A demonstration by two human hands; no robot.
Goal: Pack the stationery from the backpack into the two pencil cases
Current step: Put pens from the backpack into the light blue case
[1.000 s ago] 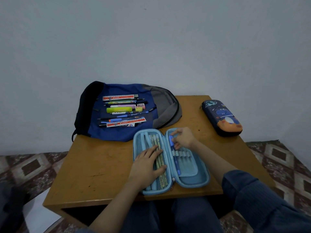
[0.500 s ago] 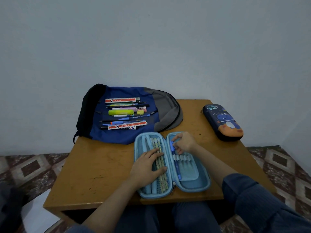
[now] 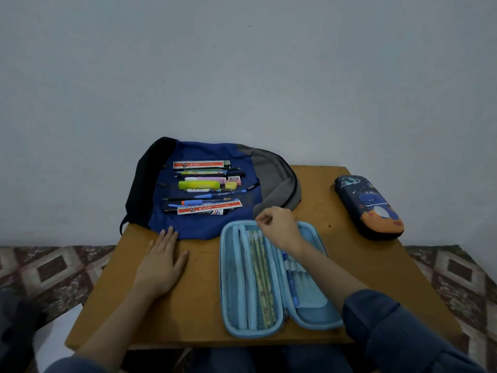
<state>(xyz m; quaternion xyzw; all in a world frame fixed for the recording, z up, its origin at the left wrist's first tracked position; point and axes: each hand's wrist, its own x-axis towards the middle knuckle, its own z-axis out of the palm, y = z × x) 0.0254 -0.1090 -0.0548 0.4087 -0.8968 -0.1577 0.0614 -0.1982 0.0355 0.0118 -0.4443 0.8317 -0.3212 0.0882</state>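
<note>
Head view shows the stationery not yet packed lying in a row on the flat blue backpack (image 3: 204, 227) at the far left of the worktop (image 3: 204, 292): two orange rulers (image 3: 199, 164), a yellow highlighter (image 3: 199, 184), an eraser (image 3: 233, 180) and several pens and pencils. Just in front lies the light-blue pencil case (image 3: 312, 305), open, with pencils (image 3: 262, 278) under the mesh of its left half and a blue pen (image 3: 290, 281) in the loops of its right half. The right hand (image 3: 279, 227) hovers over the case's far end, its grip curled with forefinger and thumb tip meeting and nothing visible between them. The left hand (image 3: 161, 262) rests flat on the worktop, grip open, fingertips at the backpack's near edge. The dark-blue pencil case (image 3: 368, 205) sits closed near the right edge, well apart. Most of the packing seems left to do. The risks, as I judge them: the round pens lie tightly side by side on soft fabric, so lifting one could roll its neighbours off the backpack. The open case reaches close to the worktop's near edge with the right forearm across it, so a dragging sleeve might nudge it over.
</note>
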